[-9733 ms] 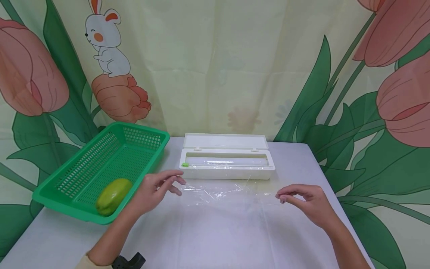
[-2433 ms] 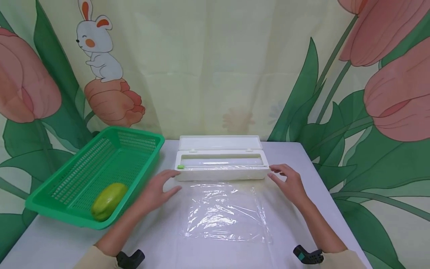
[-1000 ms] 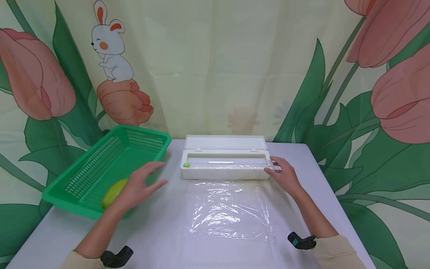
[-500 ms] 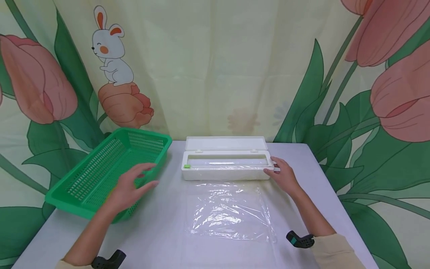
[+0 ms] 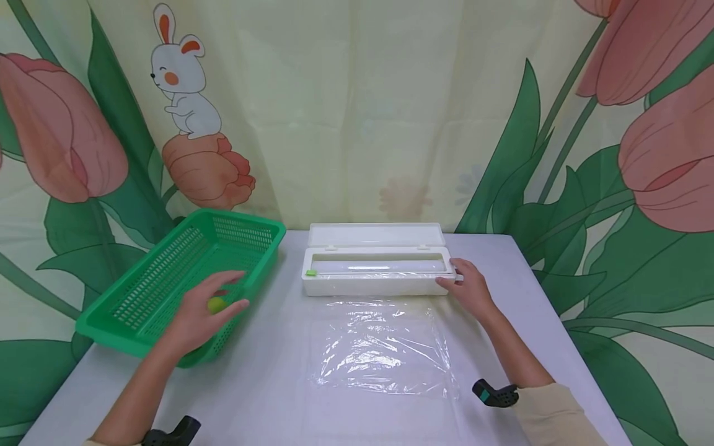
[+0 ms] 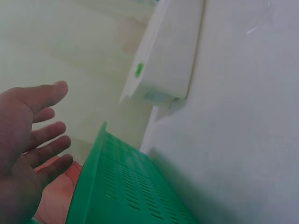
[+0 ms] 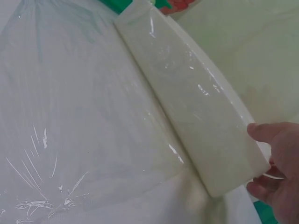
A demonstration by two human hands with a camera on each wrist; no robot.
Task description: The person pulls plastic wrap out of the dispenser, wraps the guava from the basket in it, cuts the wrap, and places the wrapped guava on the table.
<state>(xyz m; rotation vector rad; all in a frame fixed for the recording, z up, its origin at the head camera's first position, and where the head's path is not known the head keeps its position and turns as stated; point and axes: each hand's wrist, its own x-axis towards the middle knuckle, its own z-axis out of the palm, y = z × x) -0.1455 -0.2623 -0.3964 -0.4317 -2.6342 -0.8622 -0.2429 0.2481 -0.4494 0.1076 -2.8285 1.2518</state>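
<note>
My left hand point(image 5: 195, 319) is over the front part of a green plastic basket point(image 5: 167, 275), thumb and fingers spread. Between them a yellow-green oval fruit point(image 5: 216, 305) peeks out, mostly hidden behind the hand. In the left wrist view, the palm and fingers hold nothing beside the basket wall point(image 6: 126, 186). My right hand point(image 5: 473, 288) grips the right end of a white cling film box point(image 5: 375, 287), thumb at its front edge and fingers round the end. Clear cling film point(image 5: 379, 350) extends from the box over the table, wrinkled and shiny.
The box's lid point(image 5: 376, 235) stands raised at the back, with the film roll point(image 5: 379, 267) showing inside. A small green slider point(image 5: 310, 272) sits at the left of its cutting rail. A printed curtain point(image 5: 346, 124) hangs behind the white table point(image 5: 262, 396).
Earlier both hands were at the film, which has since come down flat on the table. My left hand has moved left to the basket; my right hand has moved to the box's right end.
</note>
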